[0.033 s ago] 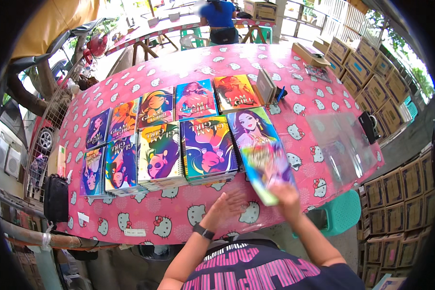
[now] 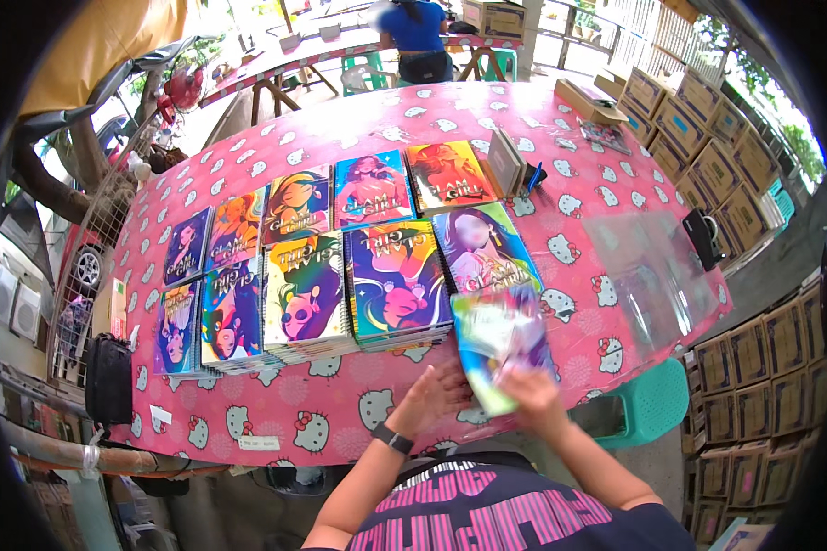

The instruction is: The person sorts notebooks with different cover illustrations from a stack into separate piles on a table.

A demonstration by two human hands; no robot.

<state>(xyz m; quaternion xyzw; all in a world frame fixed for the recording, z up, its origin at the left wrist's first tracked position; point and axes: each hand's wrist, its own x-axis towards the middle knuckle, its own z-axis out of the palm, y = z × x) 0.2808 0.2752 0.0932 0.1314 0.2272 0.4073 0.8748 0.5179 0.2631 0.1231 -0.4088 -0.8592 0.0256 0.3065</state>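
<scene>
A motion-blurred, bright-covered notebook (image 2: 498, 323) is over the near side of this pink desk (image 2: 340, 395), its lower end pinched by the right hand (image 2: 533, 402), the left hand (image 2: 429, 401) spread just beside it, stacked notebooks (image 2: 397, 280) lying beyond, and farther off a person in blue (image 2: 415, 32).

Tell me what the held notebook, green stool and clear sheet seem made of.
Notebook in the right hand: probably glossy card over paper, given its pale sheen; blur leaves this open. Stool: likely moulded plastic, satin, evenly coloured and dotted on top. Sheet: apparently shiny plastic; pink tablecloth shows through under bright streaks.
</scene>
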